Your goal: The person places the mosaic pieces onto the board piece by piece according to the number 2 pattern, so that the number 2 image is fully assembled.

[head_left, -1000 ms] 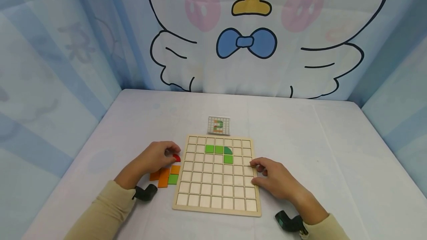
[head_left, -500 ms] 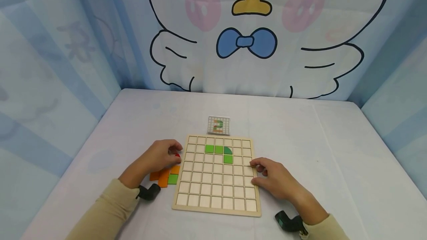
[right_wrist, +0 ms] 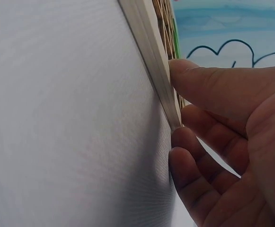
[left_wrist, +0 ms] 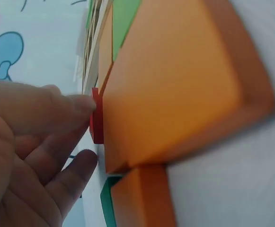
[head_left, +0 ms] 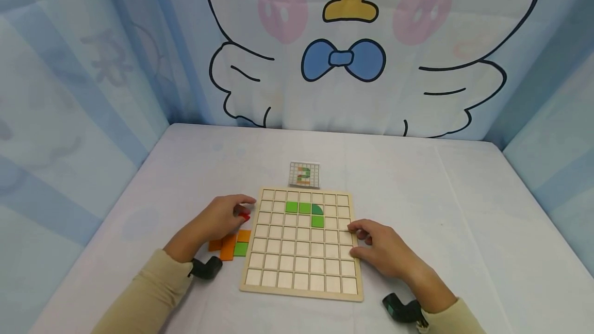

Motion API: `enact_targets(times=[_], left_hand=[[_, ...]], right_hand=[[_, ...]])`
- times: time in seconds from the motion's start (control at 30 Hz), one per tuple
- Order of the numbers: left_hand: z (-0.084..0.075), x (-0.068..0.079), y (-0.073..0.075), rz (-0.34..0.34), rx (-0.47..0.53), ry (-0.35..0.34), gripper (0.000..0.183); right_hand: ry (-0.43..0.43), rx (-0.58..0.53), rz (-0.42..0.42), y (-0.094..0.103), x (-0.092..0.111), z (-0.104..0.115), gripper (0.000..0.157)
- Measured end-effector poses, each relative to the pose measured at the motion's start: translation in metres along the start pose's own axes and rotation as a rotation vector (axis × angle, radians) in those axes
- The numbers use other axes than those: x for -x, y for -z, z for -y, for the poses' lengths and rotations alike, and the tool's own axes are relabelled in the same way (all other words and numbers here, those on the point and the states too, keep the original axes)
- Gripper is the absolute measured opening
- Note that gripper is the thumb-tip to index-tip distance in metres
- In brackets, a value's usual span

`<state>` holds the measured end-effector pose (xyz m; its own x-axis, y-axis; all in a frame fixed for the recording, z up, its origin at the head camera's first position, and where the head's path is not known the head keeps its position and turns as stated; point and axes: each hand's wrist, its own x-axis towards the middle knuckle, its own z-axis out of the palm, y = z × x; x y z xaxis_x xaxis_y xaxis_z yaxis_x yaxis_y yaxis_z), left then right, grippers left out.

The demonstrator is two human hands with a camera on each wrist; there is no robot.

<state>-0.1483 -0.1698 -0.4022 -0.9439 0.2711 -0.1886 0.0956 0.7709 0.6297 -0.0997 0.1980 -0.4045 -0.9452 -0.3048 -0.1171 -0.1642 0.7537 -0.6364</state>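
Observation:
My left hand [head_left: 224, 216] is just left of the wooden grid board [head_left: 301, 296], pinching a small red tile [left_wrist: 97, 120] between thumb and fingertip. The tile's curved outline is mostly covered by the fingers in the head view. Below that hand lie several loose tiles, among them a long orange tile [head_left: 227, 248] and a green square tile [head_left: 240, 249]. On the board's right rim rest the thumb and fingertips of my right hand [head_left: 385, 249], slightly bent. Green square tiles [head_left: 317, 221] and a dark green quarter-round tile [head_left: 317, 209] sit in the board's upper cells.
A small pattern card [head_left: 304, 174] with a coloured figure on a grid lies behind the board. Black wrist cameras [head_left: 207, 268] hang at both cuffs. White cloth [head_left: 417, 184] covers the table, and a printed curtain [head_left: 343, 102] stands at its far edge.
The left hand has moved slightly right and up toward the board, and the red tile has turned in its fingers. Right hand and board have stayed put.

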Motion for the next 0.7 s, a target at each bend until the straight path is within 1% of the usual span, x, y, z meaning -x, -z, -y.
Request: enact_targets(times=[0.13, 0.3, 0.47, 0.7], left_hand=[[0.0018, 0.0020, 0.0013, -0.008, -0.024, 0.017, 0.046], [0.0047, 0.0038, 0.0034, -0.017, -0.054, 0.038, 0.039], [0.0071, 0.0039, 0.0048, -0.010, -0.058, 0.057, 0.035], [0.0086, 0.0026, 0.0046, -0.006, -0.059, 0.040, 0.026]], right_hand=[[0.004, 0.005, -0.001, 0.0001, 0.0002, 0.0002, 0.041], [0.014, 0.004, -0.006, 0.0006, -0.0001, -0.0003, 0.041], [0.024, 0.002, -0.005, 0.0004, -0.0003, -0.0017, 0.041], [0.024, 0.001, -0.002, 0.0004, -0.0003, -0.0011, 0.041]])
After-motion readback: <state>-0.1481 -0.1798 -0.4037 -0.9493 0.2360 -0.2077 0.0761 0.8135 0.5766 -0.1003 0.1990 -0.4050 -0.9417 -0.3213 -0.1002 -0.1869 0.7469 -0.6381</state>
